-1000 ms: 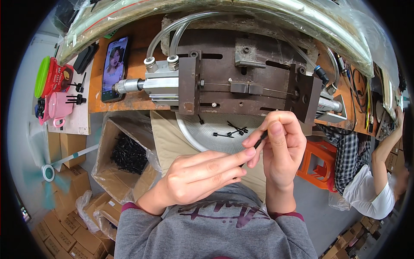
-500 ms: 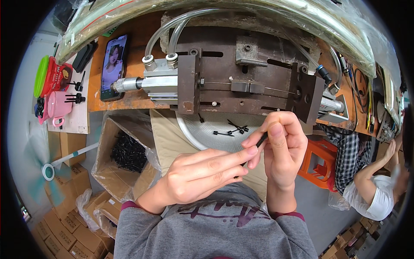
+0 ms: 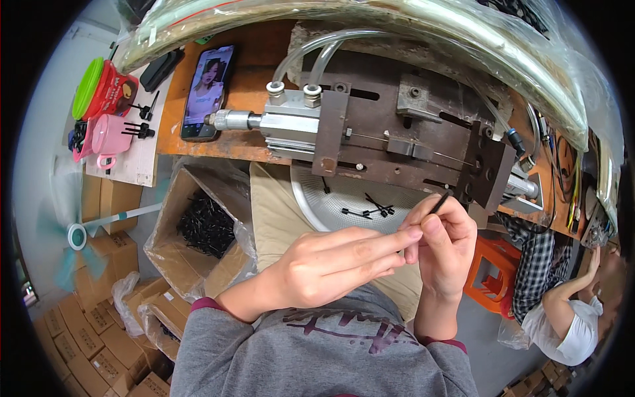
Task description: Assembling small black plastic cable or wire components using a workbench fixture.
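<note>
black rod [image 3: 439, 202] is protruding from the pinching right hand [image 3: 450, 248]; the straight-fingered left hand [image 3: 331, 263] is meeting it, hold unclear.

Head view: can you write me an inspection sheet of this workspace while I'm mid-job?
Surface: wooden bench, bearing a brown metal fixture with silver cylinders.
Job's things: thin black rod in the right hand; black stemmed parts in a white mesh basket; more black pieces in an open cardboard box.
Clutter: smartphone, screen lit; pink cup.
Grippers: bare hands; right pinches the rod; left hand reaches the right's fingers, its hold on the rod hidden.
Cables: clear tubes at the left-side cylinder; loose cables at far right.
Surroundings: fan and cartons left; orange stool and co-worker right.
</note>
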The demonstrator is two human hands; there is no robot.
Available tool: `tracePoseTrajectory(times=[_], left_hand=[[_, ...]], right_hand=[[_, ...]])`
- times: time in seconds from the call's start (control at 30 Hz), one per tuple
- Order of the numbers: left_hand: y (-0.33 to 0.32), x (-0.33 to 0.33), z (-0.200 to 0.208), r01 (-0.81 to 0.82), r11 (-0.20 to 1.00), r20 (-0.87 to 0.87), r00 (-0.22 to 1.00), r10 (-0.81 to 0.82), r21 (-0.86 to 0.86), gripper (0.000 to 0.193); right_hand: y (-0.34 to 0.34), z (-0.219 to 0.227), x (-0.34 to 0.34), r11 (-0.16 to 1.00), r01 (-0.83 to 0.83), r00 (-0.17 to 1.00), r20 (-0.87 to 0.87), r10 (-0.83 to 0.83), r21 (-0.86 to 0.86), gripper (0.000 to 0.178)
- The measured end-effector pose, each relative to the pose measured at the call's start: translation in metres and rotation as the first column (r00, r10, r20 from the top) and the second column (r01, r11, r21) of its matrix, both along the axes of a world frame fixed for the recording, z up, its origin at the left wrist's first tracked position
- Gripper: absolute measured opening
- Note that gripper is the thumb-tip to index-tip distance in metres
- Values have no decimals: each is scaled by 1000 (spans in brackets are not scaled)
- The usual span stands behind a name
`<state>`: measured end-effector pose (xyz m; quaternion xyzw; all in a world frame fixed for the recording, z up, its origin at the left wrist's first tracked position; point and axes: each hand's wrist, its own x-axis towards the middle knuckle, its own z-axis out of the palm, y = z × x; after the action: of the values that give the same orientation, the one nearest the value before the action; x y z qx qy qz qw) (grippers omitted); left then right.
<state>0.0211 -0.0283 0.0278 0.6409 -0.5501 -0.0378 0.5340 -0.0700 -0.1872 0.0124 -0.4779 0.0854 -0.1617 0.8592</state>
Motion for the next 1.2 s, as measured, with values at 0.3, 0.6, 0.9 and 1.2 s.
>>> tracePoseTrajectory(times=[0.3, 0.6, 0.9, 1.2], left_hand=[[-17, 3, -2, -236, 969, 196, 956, 220, 65, 28], [-40, 7, -14, -411, 892, 463, 838, 290, 185, 24], [-42, 12, -8, -408, 875, 466, 846, 257, 259, 23], [-40, 13, -1, -406, 861, 480, 847, 228, 306, 22]], right_hand=[[9, 7, -9, 879, 208, 934, -180, -309, -430, 14], [10, 2, -23, 869, 162, 944, -184, -275, -468, 11], [15, 1, -20, 867, 87, 957, -201, -210, -490, 9], [17, 1, -23, 884, 78, 953, -226, -202, -461, 9]])
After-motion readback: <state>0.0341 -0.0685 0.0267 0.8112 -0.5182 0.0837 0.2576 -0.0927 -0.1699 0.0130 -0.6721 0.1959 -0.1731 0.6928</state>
